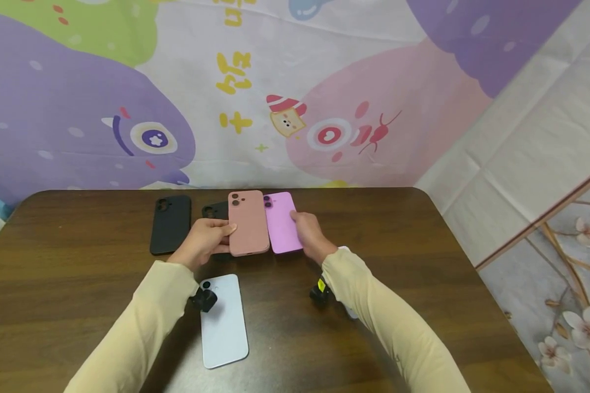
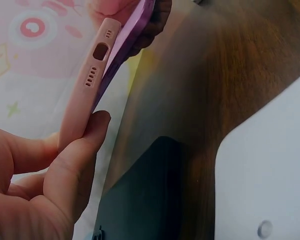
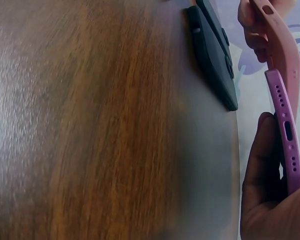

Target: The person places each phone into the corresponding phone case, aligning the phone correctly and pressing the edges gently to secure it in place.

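Table (image 1: 285, 327): pink case (image 1: 249, 232) half-hides black case (image 1: 220, 210).

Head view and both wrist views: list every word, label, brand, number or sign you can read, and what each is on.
No text can be quoted with confidence.
Yellow characters on the wall cloth: too stylised to read surely; the topmost is cut off by the frame.
Yellow patch at the right wrist: too small to read.
Pink phone case, purple phone, white phone: no legible lettering.
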`<state>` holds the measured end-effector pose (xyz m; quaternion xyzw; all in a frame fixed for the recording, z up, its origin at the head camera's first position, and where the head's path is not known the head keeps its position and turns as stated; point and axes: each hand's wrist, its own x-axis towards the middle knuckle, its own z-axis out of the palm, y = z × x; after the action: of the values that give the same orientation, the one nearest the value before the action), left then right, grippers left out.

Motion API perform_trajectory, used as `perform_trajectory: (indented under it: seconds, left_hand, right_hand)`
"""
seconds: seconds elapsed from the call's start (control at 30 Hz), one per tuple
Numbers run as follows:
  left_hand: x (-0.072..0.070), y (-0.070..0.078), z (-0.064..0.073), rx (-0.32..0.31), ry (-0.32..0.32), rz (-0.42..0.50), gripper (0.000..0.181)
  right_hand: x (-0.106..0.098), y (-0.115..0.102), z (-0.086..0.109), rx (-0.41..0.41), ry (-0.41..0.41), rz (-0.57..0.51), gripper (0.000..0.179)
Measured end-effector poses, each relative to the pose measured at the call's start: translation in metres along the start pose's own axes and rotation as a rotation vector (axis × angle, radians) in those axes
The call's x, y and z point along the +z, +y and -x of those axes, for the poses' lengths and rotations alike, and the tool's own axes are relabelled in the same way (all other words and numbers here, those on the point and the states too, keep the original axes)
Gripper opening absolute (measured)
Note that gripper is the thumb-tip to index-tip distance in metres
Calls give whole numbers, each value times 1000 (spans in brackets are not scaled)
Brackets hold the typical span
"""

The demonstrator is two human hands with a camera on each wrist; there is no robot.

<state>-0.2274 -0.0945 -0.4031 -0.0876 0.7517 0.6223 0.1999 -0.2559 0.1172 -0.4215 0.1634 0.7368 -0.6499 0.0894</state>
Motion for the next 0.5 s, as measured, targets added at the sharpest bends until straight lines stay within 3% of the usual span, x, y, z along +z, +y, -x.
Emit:
perform_trajectory:
  seconds: [0.5]
  left_hand:
    - [11, 2, -1, 21, -3, 36, 41]
  right_hand:
    - [9, 1, 3, -8, -10, 14, 34]
